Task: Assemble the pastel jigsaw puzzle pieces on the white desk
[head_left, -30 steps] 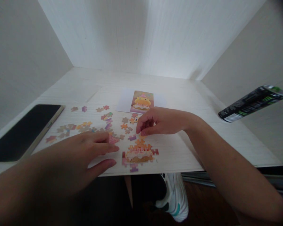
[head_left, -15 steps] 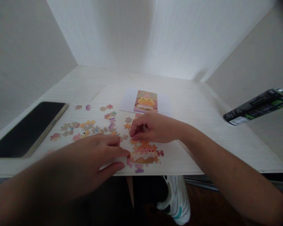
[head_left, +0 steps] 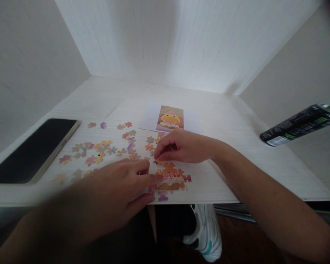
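Observation:
A partly joined jigsaw puzzle [head_left: 170, 180], showing a cake in orange, white and brown, lies near the table's front edge. My left hand [head_left: 126, 183] rests at its left side, fingers stretched out, the index fingertip touching the joined pieces. Just above the puzzle, my right hand [head_left: 178, 146] is closed in a pinch on an orange puzzle piece [head_left: 162, 162], partly hidden by the fingers. Loose puzzle pieces [head_left: 103, 146] are scattered to the left, some grey side up, others coloured. A few more, such as an orange piece [head_left: 149, 147], lie beside my right fingertips.
Behind my right hand a picture card [head_left: 170, 119] with a yellow character lies on white paper [head_left: 192, 119]. A dark-screened phone or tablet [head_left: 33, 150] is at the left. On the right stands a black can [head_left: 299, 124]. White panels enclose the table.
My left hand has moved right, its index finger now over the joined puzzle's left part. My right hand has shifted slightly, still pinching near the puzzle's top edge.

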### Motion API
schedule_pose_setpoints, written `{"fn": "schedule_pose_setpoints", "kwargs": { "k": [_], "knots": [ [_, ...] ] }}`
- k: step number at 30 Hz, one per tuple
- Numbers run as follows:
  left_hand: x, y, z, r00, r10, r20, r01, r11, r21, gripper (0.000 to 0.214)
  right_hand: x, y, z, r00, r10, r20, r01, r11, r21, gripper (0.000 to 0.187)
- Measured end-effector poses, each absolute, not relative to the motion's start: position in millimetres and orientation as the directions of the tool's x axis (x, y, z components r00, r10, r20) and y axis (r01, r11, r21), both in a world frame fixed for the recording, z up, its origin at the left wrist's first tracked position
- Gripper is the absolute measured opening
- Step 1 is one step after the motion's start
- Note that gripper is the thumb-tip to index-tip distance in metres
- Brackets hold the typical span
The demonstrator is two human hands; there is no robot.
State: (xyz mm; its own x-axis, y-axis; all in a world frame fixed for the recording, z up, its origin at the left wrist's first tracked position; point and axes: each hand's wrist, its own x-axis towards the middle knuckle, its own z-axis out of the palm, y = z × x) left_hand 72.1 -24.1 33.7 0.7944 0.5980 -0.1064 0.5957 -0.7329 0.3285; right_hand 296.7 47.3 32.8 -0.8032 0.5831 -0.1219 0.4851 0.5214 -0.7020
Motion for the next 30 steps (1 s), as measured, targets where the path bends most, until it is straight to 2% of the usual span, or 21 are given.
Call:
{"fn": "schedule_pose_setpoints", "kwargs": {
  "k": [3,5,9,11,14,17,21,24,27,30],
  "knots": [
    [70.8,-22.0,36.9,0.797,0.601,-0.065,0.583,-0.735,0.346,0.023,298.3,48.9,35.1,-0.791,0.608,-0.064,0.464,0.529,-0.710,0.016],
    [70.0,-18.0,38.4,0.753,0.657,0.030,0.608,-0.713,0.347,0.021,300.5,49.2,36.5,-0.778,0.625,-0.056,0.452,0.496,-0.741,0.015],
    [71.5,-7.9,36.7,0.592,0.771,0.237,0.679,-0.635,0.370,0.019,303.7,47.4,38.1,-0.750,0.652,-0.109,0.404,0.321,-0.857,0.012],
    [74.2,-5.2,33.2,0.562,0.778,0.281,0.673,-0.627,0.392,0.018,303.8,46.4,38.0,-0.746,0.655,-0.119,0.385,0.279,-0.880,0.013],
    [79.6,-5.0,27.1,0.542,0.774,0.329,0.652,-0.634,0.417,0.016,302.7,46.2,36.3,-0.754,0.651,-0.090,0.376,0.314,-0.872,0.016],
    [84.3,-6.2,23.7,0.535,0.767,0.354,0.627,-0.641,0.442,0.014,301.3,46.7,33.2,-0.765,0.637,-0.092,0.341,0.280,-0.898,0.018],
    [85.6,-6.3,23.6,0.496,0.811,0.311,0.635,-0.583,0.508,0.015,299.7,47.2,30.5,-0.759,0.644,-0.095,0.306,0.225,-0.925,0.017],
    [85.1,-5.9,24.1,0.454,0.869,0.198,0.604,-0.464,0.649,0.016,298.2,47.1,30.7,-0.750,0.657,-0.069,0.263,0.201,-0.944,0.017],
    [87.1,-5.6,23.3,0.422,0.901,0.098,0.481,-0.314,0.819,0.014,295.8,46.4,31.0,-0.725,0.689,-0.017,0.195,0.182,-0.964,0.017],
    [90.8,-5.3,20.2,0.410,0.910,0.053,0.353,-0.212,0.911,0.016,292.6,45.7,29.2,-0.708,0.705,0.034,0.135,0.182,-0.974,0.017]
  ]
}}
